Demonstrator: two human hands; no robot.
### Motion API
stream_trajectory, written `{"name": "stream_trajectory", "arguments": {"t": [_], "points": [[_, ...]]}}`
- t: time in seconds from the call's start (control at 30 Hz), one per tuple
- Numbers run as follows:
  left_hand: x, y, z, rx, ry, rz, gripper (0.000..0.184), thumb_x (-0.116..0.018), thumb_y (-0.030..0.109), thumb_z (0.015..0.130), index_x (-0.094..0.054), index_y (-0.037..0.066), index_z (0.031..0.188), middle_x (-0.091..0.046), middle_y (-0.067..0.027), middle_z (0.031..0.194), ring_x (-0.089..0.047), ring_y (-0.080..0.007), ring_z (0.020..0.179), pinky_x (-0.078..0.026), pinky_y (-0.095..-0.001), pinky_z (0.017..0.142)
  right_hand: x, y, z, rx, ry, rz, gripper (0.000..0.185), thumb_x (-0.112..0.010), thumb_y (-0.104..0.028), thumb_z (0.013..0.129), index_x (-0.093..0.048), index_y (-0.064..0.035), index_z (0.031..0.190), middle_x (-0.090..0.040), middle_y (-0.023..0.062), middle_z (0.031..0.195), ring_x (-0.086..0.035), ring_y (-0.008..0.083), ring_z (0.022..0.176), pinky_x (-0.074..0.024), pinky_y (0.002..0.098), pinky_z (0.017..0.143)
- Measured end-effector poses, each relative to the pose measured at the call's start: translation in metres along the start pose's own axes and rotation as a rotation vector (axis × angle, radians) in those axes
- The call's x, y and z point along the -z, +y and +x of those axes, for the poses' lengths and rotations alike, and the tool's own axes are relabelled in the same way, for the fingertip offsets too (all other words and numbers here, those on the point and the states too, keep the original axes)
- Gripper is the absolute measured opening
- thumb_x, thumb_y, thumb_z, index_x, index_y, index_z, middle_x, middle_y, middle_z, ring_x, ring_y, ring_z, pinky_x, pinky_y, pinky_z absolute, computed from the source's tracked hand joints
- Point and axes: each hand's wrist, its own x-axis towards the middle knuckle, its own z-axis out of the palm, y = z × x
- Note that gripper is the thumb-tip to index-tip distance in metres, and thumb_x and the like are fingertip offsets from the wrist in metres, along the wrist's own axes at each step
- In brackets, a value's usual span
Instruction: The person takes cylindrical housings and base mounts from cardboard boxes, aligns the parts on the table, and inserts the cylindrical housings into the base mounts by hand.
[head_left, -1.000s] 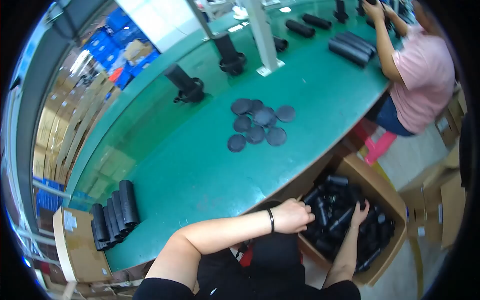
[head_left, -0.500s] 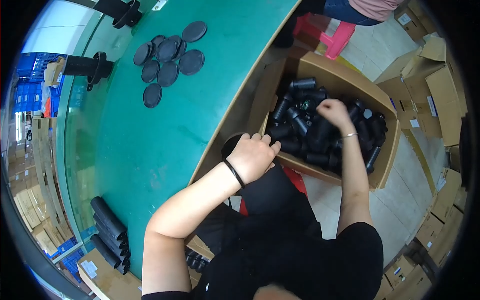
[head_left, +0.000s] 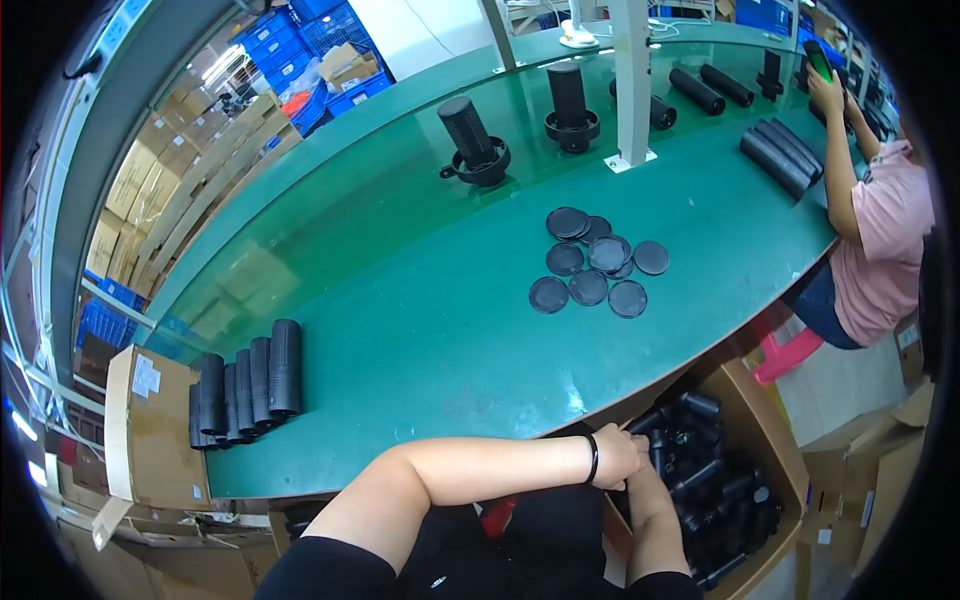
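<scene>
My left hand (head_left: 618, 457), with a black band on its wrist, is closed at the table's front edge, beside the open cardboard box. My right hand (head_left: 642, 474) meets it there, curled and partly hidden behind it. Whatever lies between the fingers is too covered to make out. Many black plastic pipe-like fittings (head_left: 715, 475) fill the cardboard box (head_left: 775, 430) just right of both hands. Farther up, a loose group of round black discs (head_left: 588, 288) lies on the green table (head_left: 420, 350).
Ribbed black tubes (head_left: 285, 370) stand by a carton (head_left: 165, 430) at the left. Black tubes in ring-shaped holders (head_left: 480, 160) stand behind the discs, near a metal post (head_left: 632, 90). At right, a person in pink (head_left: 880, 230) sits holding a dark object with a green patch.
The view has swung up and across the table. My right hand has come out from over the fittings to my left hand, and the two now meet at the box's near side.
</scene>
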Motion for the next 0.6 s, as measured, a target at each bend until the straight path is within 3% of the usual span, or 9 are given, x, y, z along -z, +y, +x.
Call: {"name": "stream_trajectory", "arguments": {"t": [0.17,0.2,0.4,0.6], "points": [[-0.002,-0.004,0.0,-0.042,0.021,-0.066,0.049,-0.069,0.036,0.078,-0.057,0.01,0.118,-0.059,-0.0126,0.119,-0.058,-0.0289,0.11,-0.048,-0.0446,0.083,0.017,0.006,-0.033,0.064,-0.047,-0.073,0.042,-0.063,-0.04,0.078,-0.058,-0.0166,0.112,-0.068,0.0108,0.101,-0.066,0.0243,0.095,-0.0501,0.0368,0.08],[-0.015,-0.007,0.007,-0.029,0.107,-0.056,0.043,-0.069,0.042,0.076,-0.063,0.015,0.11,-0.063,-0.0108,0.108,-0.061,-0.029,0.104,-0.049,-0.0441,0.081,0.021,0.008,-0.037,0.075,-0.053,-0.084,0.042,-0.063,-0.04,0.077,-0.058,-0.0168,0.112,-0.068,0.011,0.101,-0.066,0.0245,0.095,-0.0502,0.0369,0.08],[-0.003,0.001,0.008,0.073,-0.045,-0.038,0.041,-0.074,0.037,0.07,-0.068,0.02,0.107,-0.065,-0.0063,0.11,-0.062,-0.0254,0.105,-0.05,-0.0418,0.083,0.046,0.015,-0.065,0.154,-0.054,-0.137,0.046,-0.065,-0.042,0.076,-0.057,-0.018,0.114,-0.068,0.0123,0.1,-0.066,0.0261,0.093,-0.0508,0.0379,0.079],[-0.015,0.0,0.012,0.099,0.01,-0.029,0.044,-0.077,0.033,0.066,-0.068,0.019,0.107,-0.063,-0.0033,0.116,-0.06,-0.0216,0.108,-0.045,-0.0393,0.09,0.07,0.016,-0.091,0.207,-0.034,-0.169,0.05,-0.067,-0.044,0.074,-0.055,-0.0192,0.116,-0.068,0.0136,0.099,-0.066,0.0277,0.092,-0.0515,0.0388,0.078]]}}
